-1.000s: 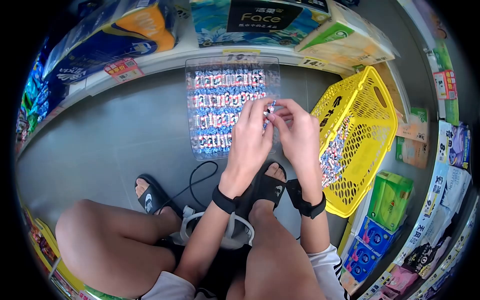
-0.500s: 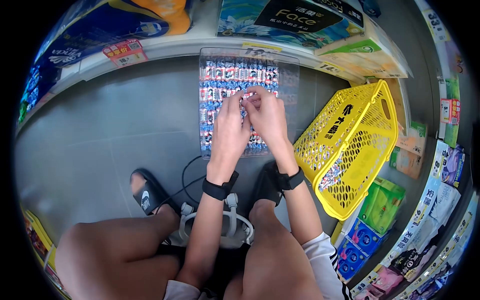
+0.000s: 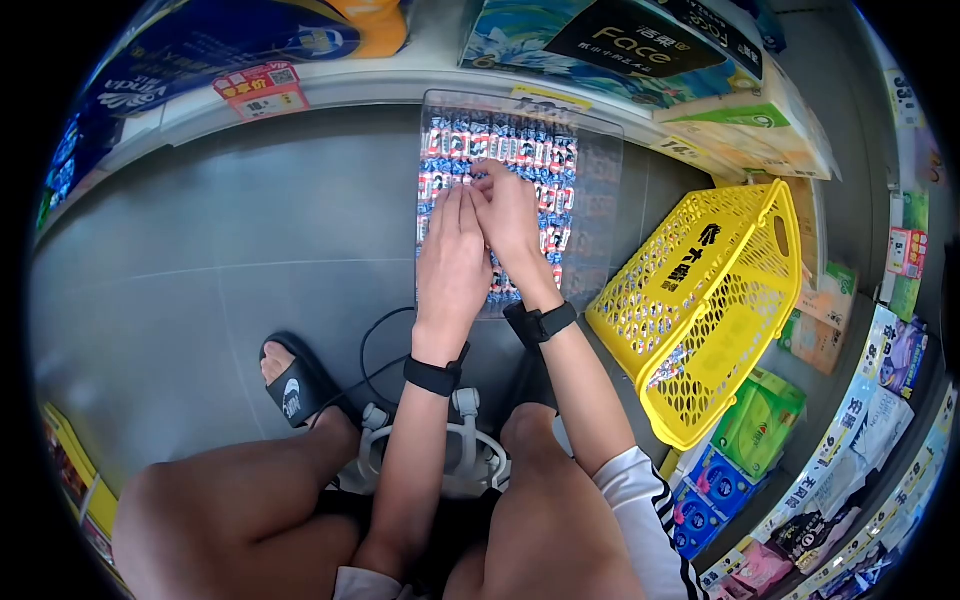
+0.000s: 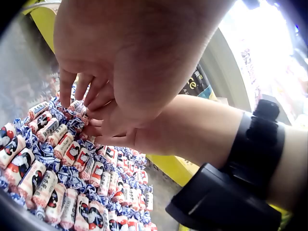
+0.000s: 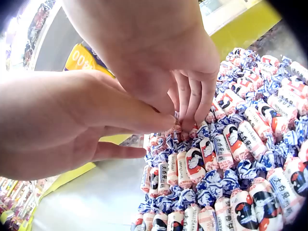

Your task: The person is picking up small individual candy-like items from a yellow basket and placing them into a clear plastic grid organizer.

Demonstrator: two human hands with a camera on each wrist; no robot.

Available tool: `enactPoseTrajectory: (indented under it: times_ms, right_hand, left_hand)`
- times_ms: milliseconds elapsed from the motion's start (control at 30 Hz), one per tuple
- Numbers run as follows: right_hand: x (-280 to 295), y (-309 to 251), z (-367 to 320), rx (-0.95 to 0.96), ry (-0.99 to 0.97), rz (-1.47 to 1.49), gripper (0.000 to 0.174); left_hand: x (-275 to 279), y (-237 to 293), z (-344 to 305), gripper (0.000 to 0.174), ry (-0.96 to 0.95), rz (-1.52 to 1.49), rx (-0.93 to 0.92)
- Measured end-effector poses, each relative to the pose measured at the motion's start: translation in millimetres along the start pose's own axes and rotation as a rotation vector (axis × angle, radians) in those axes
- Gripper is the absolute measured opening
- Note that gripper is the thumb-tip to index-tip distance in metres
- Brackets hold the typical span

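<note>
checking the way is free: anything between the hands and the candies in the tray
Nothing visible. The left hand and right hand both touch the candies in the tray with their fingers.

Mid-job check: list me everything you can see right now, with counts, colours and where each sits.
tray: one, clear, on the grey floor below the shelf
basket: one, yellow, tilted, right of the tray
candies: many, white, red and blue wrappers, in rows in the tray; more show through the basket
tissue packs: several, blue, green, orange, on the shelf
boxes: several, green and blue, at the lower right
sandal: one plainly seen, black, lower left
wrist straps: two, black, behind the hands
left hand: one, fingertips on the candies
right hand: one, fingertips on the candies beside it; whether it pinches one is hidden
</note>
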State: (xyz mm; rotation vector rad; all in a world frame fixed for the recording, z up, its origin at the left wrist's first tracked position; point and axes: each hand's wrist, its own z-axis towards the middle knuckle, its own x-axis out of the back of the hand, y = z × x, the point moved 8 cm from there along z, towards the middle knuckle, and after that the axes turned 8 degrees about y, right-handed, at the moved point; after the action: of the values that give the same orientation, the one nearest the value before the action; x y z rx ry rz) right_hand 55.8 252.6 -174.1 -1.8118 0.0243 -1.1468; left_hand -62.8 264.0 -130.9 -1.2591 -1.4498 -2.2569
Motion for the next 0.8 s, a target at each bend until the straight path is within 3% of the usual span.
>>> enactPoseTrajectory:
  times_ms: [367,433,533,567,633,800]
  right_hand:
    - [-5,11,-6,0.025,0.06,0.033,0.027]
    - [-7,11,-6,0.017,0.056,0.044,0.026]
    - [-9,10,-4,0.013,0.054,0.051,0.024]
    - [-9,10,-3,0.013,0.055,0.048,0.023]
    - [-7,8,-3,-0.007,0.059,0.083,0.022]
    - [-7,11,-2,-0.041,0.035,0.113,0.022]
  left_hand:
    - [-6,-4,-6,0.055,-0.034,0.023,0.009]
    - [-9,-8,-9,0.077,-0.077,0.042,0.039]
    - [-10,-9,-8,0.085,-0.099,0.064,0.036]
    - [-10,-9,-8,0.085,-0.099,0.064,0.036]
    - [-5,-5,-6,0.057,-0.068,0.007,0.047]
    - [-7,-7,-7,0.057,-0.091,0.042,0.057]
